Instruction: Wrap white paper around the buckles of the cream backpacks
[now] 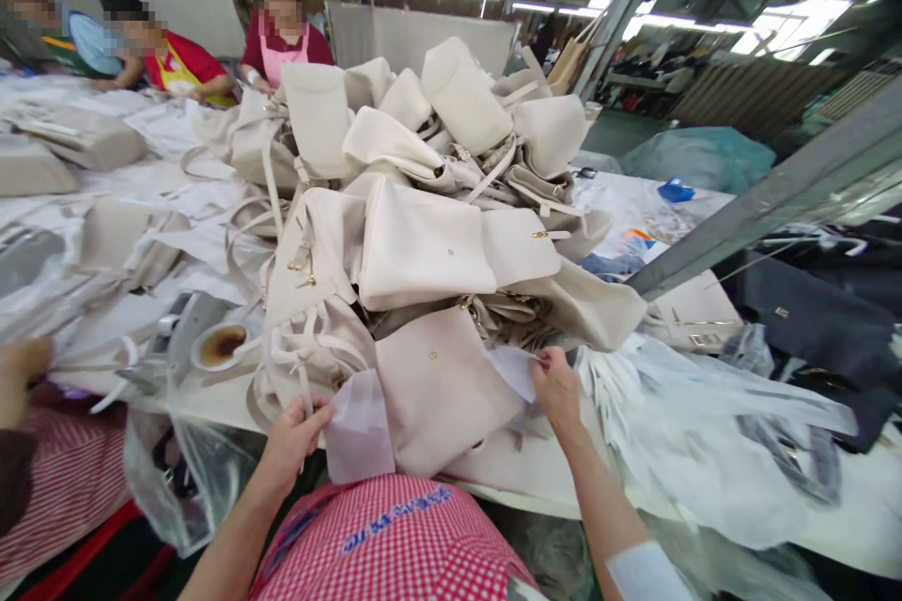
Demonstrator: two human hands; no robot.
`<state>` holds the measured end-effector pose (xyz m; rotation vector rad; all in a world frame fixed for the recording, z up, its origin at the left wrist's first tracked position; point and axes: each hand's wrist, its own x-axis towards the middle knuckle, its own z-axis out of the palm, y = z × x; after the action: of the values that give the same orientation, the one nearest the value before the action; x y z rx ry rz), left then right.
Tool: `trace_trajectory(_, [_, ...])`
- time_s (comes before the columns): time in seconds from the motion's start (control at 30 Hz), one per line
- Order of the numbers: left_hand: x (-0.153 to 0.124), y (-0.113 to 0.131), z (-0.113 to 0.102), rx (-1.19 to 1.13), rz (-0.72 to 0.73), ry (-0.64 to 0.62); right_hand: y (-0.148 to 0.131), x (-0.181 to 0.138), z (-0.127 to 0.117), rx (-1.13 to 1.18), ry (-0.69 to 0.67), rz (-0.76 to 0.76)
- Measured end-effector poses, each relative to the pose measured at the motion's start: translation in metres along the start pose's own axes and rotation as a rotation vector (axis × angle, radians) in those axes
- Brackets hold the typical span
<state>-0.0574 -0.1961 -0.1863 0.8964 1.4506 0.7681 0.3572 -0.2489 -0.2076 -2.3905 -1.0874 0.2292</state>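
cream bag (441, 385) between left hand (296, 439) and right hand (556, 390), each clamped on tissue paper (356, 437)

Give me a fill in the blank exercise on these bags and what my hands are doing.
1. The left hand and right hand each pinch a sheet by the nearest bag, so ____ hands are shut.
2. The apron is checked red and ____.
3. The dish of brown liquid lies on the pile's ____ side.
4. At the table's far side there are ____ people.
Missing: both; white; left; three.
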Motion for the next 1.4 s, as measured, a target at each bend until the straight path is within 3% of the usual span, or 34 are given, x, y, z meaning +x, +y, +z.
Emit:
trace_trajectory(0.13, [-0.002,0.009,0.0,-0.025,-0.022,-0.041,-0.009,0.022,0.02,-0.099,-0.076,0.012])
trace_trajectory(0.23, [-0.01,0.017,-0.002,-0.077,-0.044,-0.088,-0.023,0.015,0.012,-0.13,-0.014,-0.09])
trace_trajectory(0.3, [-0.016,0.021,-0.004,-0.123,-0.063,-0.107,-0.037,0.0,-0.002,-0.026,0.099,-0.212])
trace_trajectory(0.37, [-0.019,0.021,-0.006,-0.167,-0.067,-0.098,-0.059,-0.021,-0.016,0.245,0.047,-0.241])
trace_trajectory(0.4, [-0.019,0.021,-0.007,-0.182,-0.07,-0.093,-0.073,-0.034,-0.02,0.403,-0.115,-0.201])
trace_trajectory(0.5, [-0.021,0.019,-0.009,-0.214,-0.069,-0.09,-0.121,-0.078,-0.017,0.776,-0.867,0.028])
trace_trajectory(0.53, [-0.021,0.018,-0.009,-0.219,-0.062,-0.095,-0.138,-0.092,-0.01,0.836,-1.059,0.101])
trace_trajectory(0.6, [-0.023,0.017,-0.009,-0.216,-0.046,-0.108,-0.169,-0.111,0.008,0.896,-1.25,0.159])
trace_trajectory(0.67, [-0.023,0.014,-0.009,-0.208,-0.026,-0.109,-0.192,-0.12,0.029,0.919,-1.252,0.104])
trace_trajectory(0.73, [-0.024,0.012,-0.011,-0.209,0.007,-0.065,-0.205,-0.121,0.047,0.89,-1.167,0.024])
trace_trajectory(0.87, [-0.027,0.008,-0.018,-0.232,0.05,0.114,-0.209,-0.117,0.071,0.693,-0.929,-0.135])
trace_trajectory(0.93, [-0.031,0.007,-0.021,-0.251,0.04,0.154,-0.209,-0.119,0.078,0.628,-0.891,-0.168])
trace_trajectory(1.17, [-0.045,0.01,-0.022,-0.353,0.068,0.08,-0.221,-0.138,0.091,0.623,-0.894,-0.148])
trace_trajectory(1.4, [-0.048,0.011,-0.031,-0.438,-0.005,0.075,-0.225,-0.136,0.089,0.76,-1.162,0.07])
